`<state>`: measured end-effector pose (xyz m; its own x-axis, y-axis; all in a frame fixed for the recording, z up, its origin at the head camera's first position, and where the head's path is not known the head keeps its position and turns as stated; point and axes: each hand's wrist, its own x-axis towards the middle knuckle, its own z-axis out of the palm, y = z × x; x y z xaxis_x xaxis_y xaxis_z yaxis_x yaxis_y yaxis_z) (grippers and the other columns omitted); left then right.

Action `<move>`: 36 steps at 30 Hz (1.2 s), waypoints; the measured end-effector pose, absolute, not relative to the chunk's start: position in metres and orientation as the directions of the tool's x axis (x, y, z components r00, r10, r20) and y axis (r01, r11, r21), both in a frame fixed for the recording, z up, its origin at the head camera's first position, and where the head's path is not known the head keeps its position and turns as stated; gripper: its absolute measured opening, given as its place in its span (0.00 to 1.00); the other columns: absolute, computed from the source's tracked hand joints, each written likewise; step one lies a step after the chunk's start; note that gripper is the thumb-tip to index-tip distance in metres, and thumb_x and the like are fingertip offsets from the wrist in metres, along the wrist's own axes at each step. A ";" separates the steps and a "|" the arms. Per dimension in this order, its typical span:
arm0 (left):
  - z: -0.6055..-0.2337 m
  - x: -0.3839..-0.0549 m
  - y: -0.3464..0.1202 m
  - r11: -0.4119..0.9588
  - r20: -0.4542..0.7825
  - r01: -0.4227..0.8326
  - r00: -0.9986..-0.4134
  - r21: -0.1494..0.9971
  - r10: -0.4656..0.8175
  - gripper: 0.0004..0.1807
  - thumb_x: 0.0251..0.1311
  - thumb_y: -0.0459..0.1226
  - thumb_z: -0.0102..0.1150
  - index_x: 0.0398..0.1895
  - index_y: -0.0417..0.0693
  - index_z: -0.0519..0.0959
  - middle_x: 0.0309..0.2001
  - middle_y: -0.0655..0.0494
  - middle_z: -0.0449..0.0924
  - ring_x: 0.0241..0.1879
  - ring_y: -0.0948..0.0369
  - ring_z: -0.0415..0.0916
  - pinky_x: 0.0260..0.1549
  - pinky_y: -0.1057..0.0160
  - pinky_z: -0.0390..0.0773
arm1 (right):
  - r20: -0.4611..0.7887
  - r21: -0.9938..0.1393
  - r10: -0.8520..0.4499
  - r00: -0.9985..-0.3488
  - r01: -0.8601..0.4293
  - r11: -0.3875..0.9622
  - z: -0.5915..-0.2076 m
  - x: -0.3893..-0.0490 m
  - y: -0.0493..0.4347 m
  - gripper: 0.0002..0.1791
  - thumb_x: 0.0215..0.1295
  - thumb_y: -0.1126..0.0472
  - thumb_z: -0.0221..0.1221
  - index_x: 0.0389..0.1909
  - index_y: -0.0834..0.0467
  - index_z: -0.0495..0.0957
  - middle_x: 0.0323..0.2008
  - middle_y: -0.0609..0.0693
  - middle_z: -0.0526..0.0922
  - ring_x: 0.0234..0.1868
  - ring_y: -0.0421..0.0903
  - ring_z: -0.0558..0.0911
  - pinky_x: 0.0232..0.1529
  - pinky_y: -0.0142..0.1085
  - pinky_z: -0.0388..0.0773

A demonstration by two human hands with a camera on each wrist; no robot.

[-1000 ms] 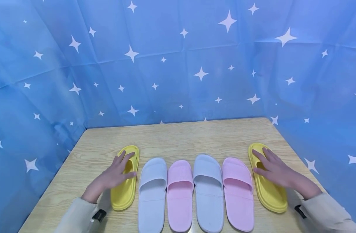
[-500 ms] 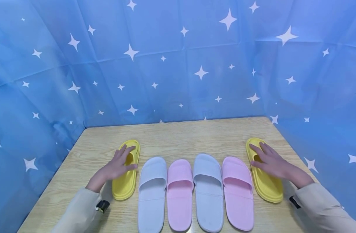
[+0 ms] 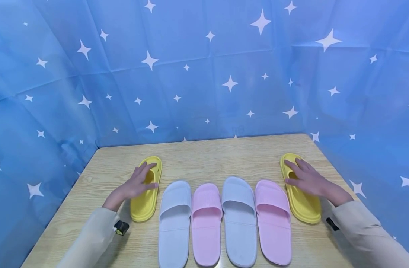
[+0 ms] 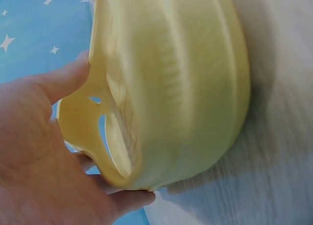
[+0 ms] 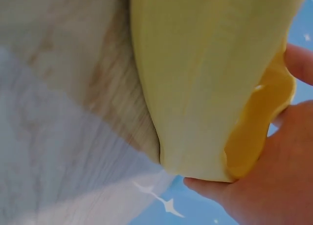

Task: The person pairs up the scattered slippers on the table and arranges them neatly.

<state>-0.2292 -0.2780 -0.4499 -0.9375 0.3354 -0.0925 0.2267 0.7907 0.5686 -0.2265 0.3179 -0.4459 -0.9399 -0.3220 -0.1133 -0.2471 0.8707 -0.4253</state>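
Note:
My left hand [image 3: 134, 184] grips the left yellow slipper [image 3: 144, 207] across its upper, thumb on the inner side and fingers spread over the front. The left wrist view shows thumb and fingers on opposite sides of that slipper [image 4: 190, 88]. On the right, my right hand [image 3: 309, 179] holds the other yellow slipper [image 3: 304, 207] the same way, its toe pointing to the back. The right wrist view has this slipper [image 5: 195, 88] between thumb and fingers. Both slippers stay low over the table, toes farther back than the row between them.
Between the hands, a grey slipper [image 3: 174, 238], a pink one [image 3: 206, 242], another grey one [image 3: 240, 238] and another pink one [image 3: 275, 238] lie side by side on the wooden table [image 3: 204, 158]. A blue star-printed curtain [image 3: 191, 85] hangs behind and at both sides.
Both hands have moved the yellow slippers toward the back of the table, the right one also to the left and the left one slightly right. The grey and pink slippers have stayed put.

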 end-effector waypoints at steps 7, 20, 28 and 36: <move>-0.450 -0.240 -0.279 0.772 -0.091 0.213 -0.940 0.598 0.330 0.40 0.65 0.46 0.57 0.75 0.49 0.50 0.77 0.39 0.32 0.72 0.32 0.23 0.62 0.24 0.38 | -0.107 -0.412 -0.315 -0.943 -0.246 0.878 -0.444 -0.245 0.316 0.42 0.69 0.42 0.51 0.75 0.58 0.49 0.73 0.74 0.40 0.71 0.76 0.42 0.60 0.74 0.46; -0.450 -0.262 -0.279 0.762 -0.117 0.192 -0.936 0.619 0.332 0.40 0.64 0.44 0.58 0.75 0.48 0.50 0.77 0.38 0.31 0.71 0.30 0.21 0.63 0.25 0.36 | -0.075 -0.398 -0.299 -0.951 -0.247 0.883 -0.447 -0.282 0.313 0.46 0.68 0.48 0.54 0.69 0.77 0.46 0.68 0.79 0.51 0.69 0.76 0.49 0.67 0.67 0.47; -0.449 -0.272 -0.278 0.772 -0.119 0.187 -0.939 0.608 0.321 0.40 0.64 0.44 0.58 0.75 0.49 0.50 0.77 0.39 0.32 0.72 0.32 0.23 0.63 0.26 0.38 | -0.090 -0.419 -0.294 -0.952 -0.231 0.878 -0.444 -0.304 0.313 0.46 0.66 0.49 0.57 0.66 0.82 0.50 0.62 0.81 0.59 0.62 0.75 0.61 0.60 0.65 0.62; -0.448 -0.284 -0.275 0.773 -0.138 0.159 -0.943 0.615 0.304 0.40 0.64 0.44 0.58 0.75 0.51 0.50 0.77 0.40 0.31 0.73 0.35 0.23 0.65 0.27 0.38 | -0.091 -0.437 -0.294 -0.952 -0.227 0.871 -0.446 -0.316 0.314 0.45 0.65 0.51 0.57 0.65 0.82 0.51 0.63 0.81 0.59 0.63 0.74 0.61 0.60 0.64 0.61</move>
